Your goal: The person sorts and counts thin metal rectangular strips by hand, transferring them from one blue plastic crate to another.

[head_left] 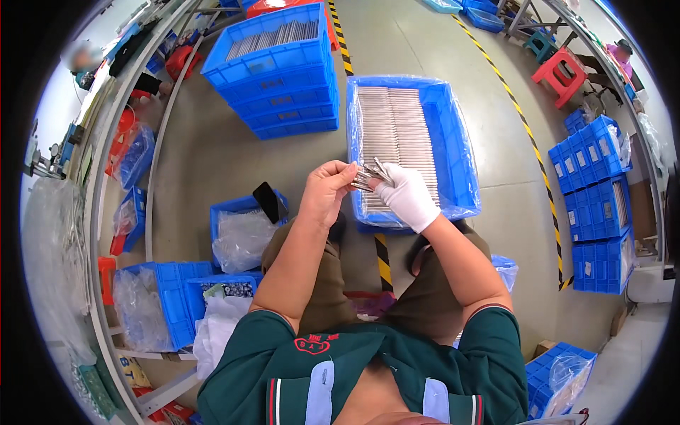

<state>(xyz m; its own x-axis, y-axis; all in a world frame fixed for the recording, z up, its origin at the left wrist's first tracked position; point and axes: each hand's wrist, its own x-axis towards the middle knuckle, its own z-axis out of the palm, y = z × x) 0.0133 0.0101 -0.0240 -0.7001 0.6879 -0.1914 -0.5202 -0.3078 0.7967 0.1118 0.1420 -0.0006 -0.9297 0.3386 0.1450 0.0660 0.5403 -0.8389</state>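
My bare left hand [326,190] and my right hand [409,200], in a white glove, meet in front of me. Between them is a small bunch of thin, shiny metal rods [367,175], fanned at uneven angles. My left fingers pinch one end of the bunch, and the gloved right hand grips the other. Just beyond and partly under my hands stands a blue plastic crate [464,166] lined with clear film. Similar silvery rods [397,127] lie inside it in two neat columns; my hands hide part of the near end.
A stack of blue crates [283,92] stands ahead on the left. Beside my left leg, a dark phone [270,202] rests on a crate holding a plastic bag [243,237]. More stacked crates [598,202] and a red stool [559,74] are at right. Other people sit at both sides.
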